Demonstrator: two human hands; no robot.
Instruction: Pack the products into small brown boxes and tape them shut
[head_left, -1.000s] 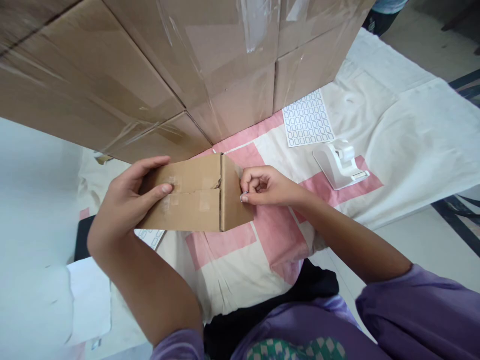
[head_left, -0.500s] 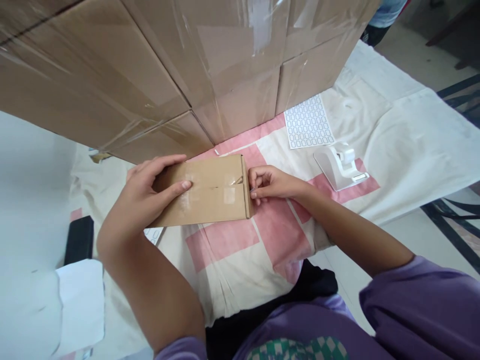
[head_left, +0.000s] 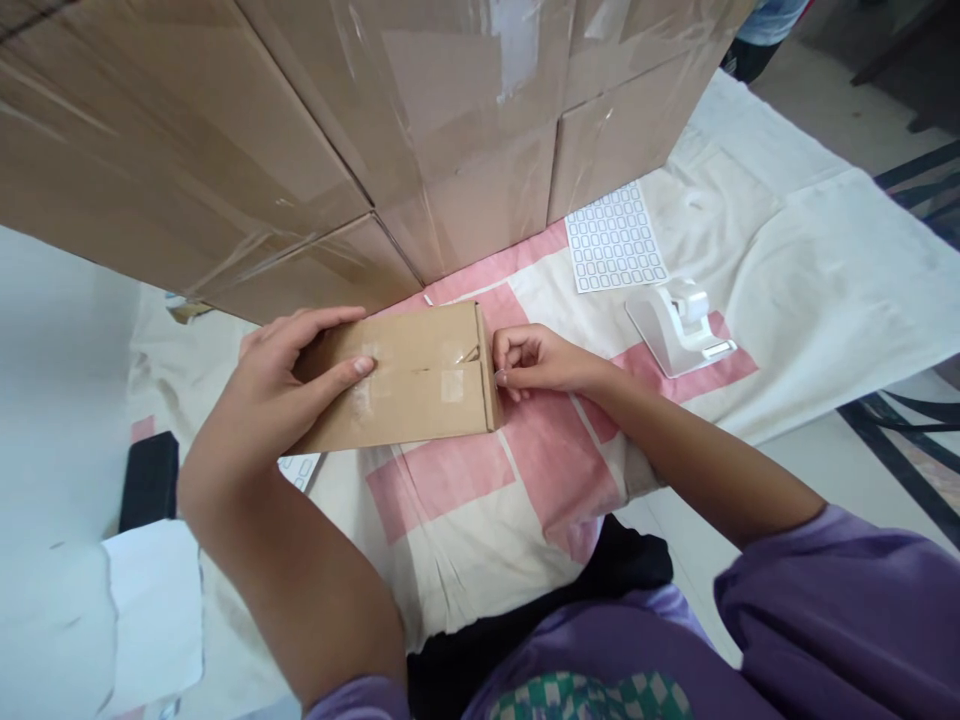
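A small brown cardboard box (head_left: 409, 400) lies lengthwise in front of me, its top flaps meeting at a seam with bits of clear tape on it. My left hand (head_left: 289, 375) is wrapped over its left end, thumb on top and fingers over the far side. At the box's right end, my right hand (head_left: 529, 362) is closed in a pinch, with thumb and forefinger close against the end face. A tiny shiny sliver, which looks like clear tape, shows at those fingertips. The end face itself is mostly turned away from view.
Large taped cartons (head_left: 465, 190) stand like a wall behind the box. To the right are a white tape dispenser (head_left: 679, 325) and a sheet of labels (head_left: 615, 240). A black object (head_left: 150, 480) and white paper (head_left: 154, 610) lie at left. A person (head_left: 761, 35) is partly visible far right.
The whole view has shifted slightly. Both hands keep the same places on the box, and the right fingertips still pinch at its end.
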